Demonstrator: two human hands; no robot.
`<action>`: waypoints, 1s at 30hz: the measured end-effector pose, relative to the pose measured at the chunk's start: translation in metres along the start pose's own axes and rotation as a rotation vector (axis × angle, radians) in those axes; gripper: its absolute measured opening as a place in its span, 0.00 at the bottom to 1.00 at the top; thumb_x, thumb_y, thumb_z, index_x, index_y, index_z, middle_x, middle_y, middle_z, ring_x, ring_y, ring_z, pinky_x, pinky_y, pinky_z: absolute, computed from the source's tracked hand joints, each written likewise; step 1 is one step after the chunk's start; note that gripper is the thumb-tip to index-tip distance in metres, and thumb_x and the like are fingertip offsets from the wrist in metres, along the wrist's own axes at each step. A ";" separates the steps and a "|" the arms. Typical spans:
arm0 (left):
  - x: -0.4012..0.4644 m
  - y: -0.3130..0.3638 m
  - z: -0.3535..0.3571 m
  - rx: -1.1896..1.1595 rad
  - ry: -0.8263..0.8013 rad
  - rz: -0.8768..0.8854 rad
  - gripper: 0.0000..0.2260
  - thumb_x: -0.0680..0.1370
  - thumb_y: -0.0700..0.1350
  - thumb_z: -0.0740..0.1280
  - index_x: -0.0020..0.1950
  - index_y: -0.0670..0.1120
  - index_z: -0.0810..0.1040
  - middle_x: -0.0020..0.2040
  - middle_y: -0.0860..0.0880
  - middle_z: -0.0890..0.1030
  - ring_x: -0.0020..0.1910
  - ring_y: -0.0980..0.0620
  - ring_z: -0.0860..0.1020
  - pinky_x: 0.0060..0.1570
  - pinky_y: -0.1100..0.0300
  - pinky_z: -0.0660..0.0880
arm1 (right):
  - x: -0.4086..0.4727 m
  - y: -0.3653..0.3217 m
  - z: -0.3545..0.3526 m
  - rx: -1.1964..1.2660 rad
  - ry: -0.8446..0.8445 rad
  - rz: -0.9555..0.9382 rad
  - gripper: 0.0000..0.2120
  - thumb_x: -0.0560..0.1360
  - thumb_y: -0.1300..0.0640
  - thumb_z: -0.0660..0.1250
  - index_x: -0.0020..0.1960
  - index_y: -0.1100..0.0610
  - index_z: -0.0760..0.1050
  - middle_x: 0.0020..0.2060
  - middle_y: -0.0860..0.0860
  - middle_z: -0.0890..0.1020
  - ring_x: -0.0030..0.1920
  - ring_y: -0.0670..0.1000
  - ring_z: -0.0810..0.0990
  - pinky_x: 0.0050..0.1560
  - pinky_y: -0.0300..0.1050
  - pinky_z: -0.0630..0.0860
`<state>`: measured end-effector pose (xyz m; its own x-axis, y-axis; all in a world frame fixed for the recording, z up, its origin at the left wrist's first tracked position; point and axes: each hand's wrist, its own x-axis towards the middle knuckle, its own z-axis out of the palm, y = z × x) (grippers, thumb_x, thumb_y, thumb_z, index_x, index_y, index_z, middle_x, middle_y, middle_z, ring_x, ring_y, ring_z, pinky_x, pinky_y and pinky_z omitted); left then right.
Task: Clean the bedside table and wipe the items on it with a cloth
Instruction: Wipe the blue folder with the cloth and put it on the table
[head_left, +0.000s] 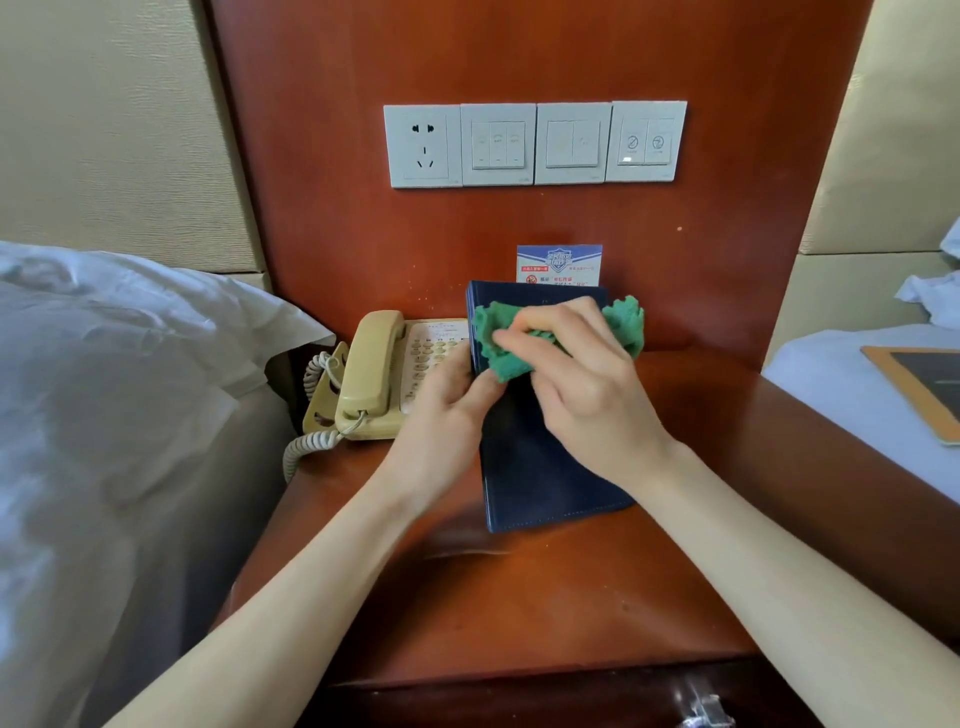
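A dark blue folder (540, 467) stands tilted on the reddish wooden bedside table (519, 597), its lower edge resting on the tabletop. My left hand (447, 410) grips the folder's left edge. My right hand (582, 384) is closed on a crumpled green cloth (626, 322) and presses it against the folder's upper front. A beige corded telephone (374, 374) sits to the left of the folder. Behind the folder, a small blue and white card (558, 262) leans on the back panel, its lower part hidden.
A white pillow and bedding (114, 389) lie along the left. A second bed with an orange-edged dark board (924, 387) is at the right. A socket and switch plates (535, 144) are on the wooden back panel. A drawer handle (701, 709) shows at the bottom edge.
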<state>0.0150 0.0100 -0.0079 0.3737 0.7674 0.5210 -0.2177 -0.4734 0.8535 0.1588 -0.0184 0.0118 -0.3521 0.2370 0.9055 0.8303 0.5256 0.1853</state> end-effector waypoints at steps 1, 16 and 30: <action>-0.001 0.000 0.000 -0.019 -0.002 0.000 0.13 0.82 0.36 0.57 0.65 0.43 0.73 0.61 0.46 0.80 0.64 0.50 0.76 0.67 0.50 0.71 | -0.002 0.003 -0.003 -0.024 0.008 0.020 0.14 0.77 0.70 0.56 0.54 0.68 0.79 0.49 0.61 0.80 0.48 0.60 0.76 0.53 0.48 0.75; -0.001 -0.002 -0.003 -0.020 0.032 -0.011 0.14 0.81 0.41 0.59 0.67 0.47 0.74 0.62 0.48 0.81 0.64 0.50 0.77 0.67 0.44 0.69 | -0.010 0.001 -0.002 -0.001 -0.072 0.087 0.14 0.74 0.71 0.59 0.57 0.69 0.78 0.49 0.60 0.79 0.49 0.59 0.76 0.52 0.48 0.76; -0.001 0.002 -0.009 0.002 -0.014 0.082 0.14 0.80 0.44 0.60 0.64 0.49 0.75 0.61 0.52 0.81 0.63 0.54 0.77 0.64 0.54 0.72 | -0.025 0.047 -0.020 -0.094 0.009 0.401 0.12 0.70 0.75 0.64 0.50 0.66 0.80 0.47 0.59 0.80 0.47 0.58 0.77 0.48 0.45 0.74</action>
<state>0.0063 0.0120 -0.0063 0.3671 0.7203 0.5886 -0.2463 -0.5349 0.8082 0.2156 -0.0160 0.0061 0.0107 0.4000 0.9164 0.9370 0.3159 -0.1489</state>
